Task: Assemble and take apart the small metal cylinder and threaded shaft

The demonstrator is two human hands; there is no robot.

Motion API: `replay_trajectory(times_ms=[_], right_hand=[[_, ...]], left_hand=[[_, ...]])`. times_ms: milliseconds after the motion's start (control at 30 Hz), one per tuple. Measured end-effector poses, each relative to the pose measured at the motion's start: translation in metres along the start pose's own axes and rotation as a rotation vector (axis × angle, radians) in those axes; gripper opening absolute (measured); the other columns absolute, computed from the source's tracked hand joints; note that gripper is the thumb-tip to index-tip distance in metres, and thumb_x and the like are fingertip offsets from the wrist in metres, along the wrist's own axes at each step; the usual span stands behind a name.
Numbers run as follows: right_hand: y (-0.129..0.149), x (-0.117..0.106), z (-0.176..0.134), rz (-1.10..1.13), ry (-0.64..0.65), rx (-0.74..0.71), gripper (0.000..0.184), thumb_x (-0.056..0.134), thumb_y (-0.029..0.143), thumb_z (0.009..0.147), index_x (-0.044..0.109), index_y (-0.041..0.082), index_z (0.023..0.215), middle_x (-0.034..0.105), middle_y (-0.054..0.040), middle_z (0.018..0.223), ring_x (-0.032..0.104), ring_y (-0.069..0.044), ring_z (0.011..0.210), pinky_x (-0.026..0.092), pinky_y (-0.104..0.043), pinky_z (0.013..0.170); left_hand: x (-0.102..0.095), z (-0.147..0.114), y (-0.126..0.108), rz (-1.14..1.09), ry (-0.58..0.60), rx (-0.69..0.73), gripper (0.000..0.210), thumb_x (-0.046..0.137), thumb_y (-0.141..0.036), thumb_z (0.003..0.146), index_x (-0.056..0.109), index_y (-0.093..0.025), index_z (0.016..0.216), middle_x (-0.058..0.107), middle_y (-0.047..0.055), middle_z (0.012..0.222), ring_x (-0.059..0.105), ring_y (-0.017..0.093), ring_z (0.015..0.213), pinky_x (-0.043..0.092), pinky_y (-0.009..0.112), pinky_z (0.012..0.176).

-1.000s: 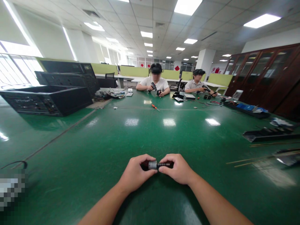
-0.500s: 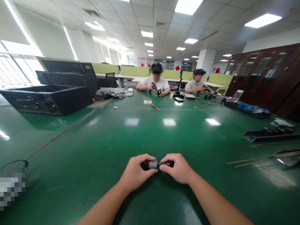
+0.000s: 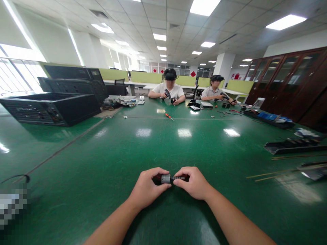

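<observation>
My left hand (image 3: 146, 190) is closed around a small metal cylinder (image 3: 166, 178) that looks like a little motor, its silver end showing between thumb and fingers. From its right side sticks a thin, dark, ridged rod (image 3: 180, 178). The thumb and fingers of my right hand (image 3: 194, 183) pinch this rod. Cylinder and rod lie in one line, held level near the front of the green table (image 3: 122, 153). The left part of the cylinder is hidden in my left palm, and whether the rod is fixed to it I cannot tell.
Black computer cases (image 3: 48, 105) stand at the left. An orange screwdriver (image 3: 168, 116) lies farther back. Two people (image 3: 167, 90) work with tools across the table. At the right are a black tray (image 3: 293, 147) and thin brass-coloured rods (image 3: 273, 173).
Almost nothing differs. The view has shifted very slightly, and both hands keep the same hold on the cylinder and the rod.
</observation>
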State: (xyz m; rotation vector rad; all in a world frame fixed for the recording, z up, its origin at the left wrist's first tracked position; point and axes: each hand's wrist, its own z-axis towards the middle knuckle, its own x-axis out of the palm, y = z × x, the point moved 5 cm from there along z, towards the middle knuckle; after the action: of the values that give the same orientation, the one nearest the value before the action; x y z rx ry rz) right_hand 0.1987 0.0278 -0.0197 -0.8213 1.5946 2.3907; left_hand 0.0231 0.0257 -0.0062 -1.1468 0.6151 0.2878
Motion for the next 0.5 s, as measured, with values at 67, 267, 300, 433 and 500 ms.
replay_trajectory(times_ms=[67, 267, 300, 433, 500], right_hand=[[0.0009, -0.0005, 0.0000, -0.003, -0.002, -0.004, 0.010, 0.069, 0.025, 0.078, 0.076, 0.018, 0.083, 0.071, -0.0023, 0.075, 0.062, -0.015, 0.069, 0.044, -0.025, 0.064], [-0.0002, -0.0008, 0.0004, -0.010, -0.002, -0.003, 0.011, 0.069, 0.025, 0.078, 0.076, 0.019, 0.083, 0.071, -0.0028, 0.076, 0.062, -0.016, 0.070, 0.044, -0.025, 0.064], [-0.0004, -0.0008, 0.0004, -0.008, -0.002, -0.001, 0.011, 0.069, 0.025, 0.078, 0.076, 0.019, 0.083, 0.071, -0.0030, 0.076, 0.062, -0.016, 0.070, 0.044, -0.025, 0.064], [-0.0002, -0.0011, 0.0005, -0.007, -0.006, 0.009, 0.010, 0.069, 0.024, 0.077, 0.076, 0.018, 0.082, 0.071, -0.0033, 0.076, 0.062, -0.016, 0.071, 0.044, -0.025, 0.064], [0.0002, -0.0013, 0.0005, -0.009, -0.008, 0.011, 0.010, 0.069, 0.024, 0.077, 0.076, 0.018, 0.081, 0.071, -0.0034, 0.076, 0.062, -0.016, 0.071, 0.044, -0.025, 0.064]], left_hand=[[-0.0003, -0.0002, -0.0005, 0.000, 0.000, 0.000, 0.024, 0.076, -0.022, 0.069, 0.073, -0.022, 0.093, 0.075, 0.001, 0.088, 0.068, 0.019, 0.081, 0.052, 0.028, 0.075], [-0.0001, -0.0005, 0.0015, -0.003, -0.004, -0.019, 0.025, 0.077, -0.022, 0.069, 0.072, -0.022, 0.093, 0.075, 0.001, 0.088, 0.069, 0.019, 0.082, 0.052, 0.028, 0.076], [-0.0001, -0.0005, 0.0019, 0.003, -0.006, -0.016, 0.025, 0.077, -0.022, 0.069, 0.072, -0.023, 0.093, 0.075, 0.000, 0.088, 0.069, 0.019, 0.082, 0.052, 0.028, 0.076], [-0.0003, -0.0006, 0.0029, 0.023, -0.013, 0.007, 0.024, 0.076, -0.023, 0.070, 0.072, -0.024, 0.094, 0.075, 0.000, 0.088, 0.069, 0.019, 0.082, 0.052, 0.028, 0.076], [-0.0003, -0.0006, 0.0034, 0.022, -0.018, 0.011, 0.025, 0.076, -0.023, 0.070, 0.072, -0.024, 0.094, 0.075, 0.000, 0.089, 0.069, 0.019, 0.082, 0.052, 0.028, 0.076]])
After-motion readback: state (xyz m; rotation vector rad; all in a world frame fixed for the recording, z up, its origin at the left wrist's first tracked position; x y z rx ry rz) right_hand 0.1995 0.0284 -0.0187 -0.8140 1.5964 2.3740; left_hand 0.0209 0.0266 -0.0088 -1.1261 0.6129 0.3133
